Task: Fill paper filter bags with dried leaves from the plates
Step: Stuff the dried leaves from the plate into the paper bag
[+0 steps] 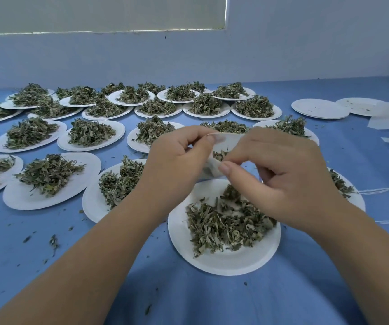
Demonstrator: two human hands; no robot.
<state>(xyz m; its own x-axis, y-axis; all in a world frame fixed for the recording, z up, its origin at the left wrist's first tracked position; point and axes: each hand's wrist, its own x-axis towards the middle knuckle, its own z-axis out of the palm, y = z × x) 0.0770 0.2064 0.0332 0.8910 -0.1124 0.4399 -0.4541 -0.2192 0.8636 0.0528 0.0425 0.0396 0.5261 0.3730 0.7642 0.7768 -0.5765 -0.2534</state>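
Plate (224, 263) of dried leaves (226, 226), left hand (177, 158), right hand (289, 174), fingers (238, 157) pinching filter bag (227, 139)

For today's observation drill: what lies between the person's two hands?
In the head view, a paper filter bag spans the gap between the left hand and right hand, pinched by both, with dried leaves showing inside.

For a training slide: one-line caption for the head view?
The left hand and right hand pinch a filter bag above a plate of dried leaves on a blue table.
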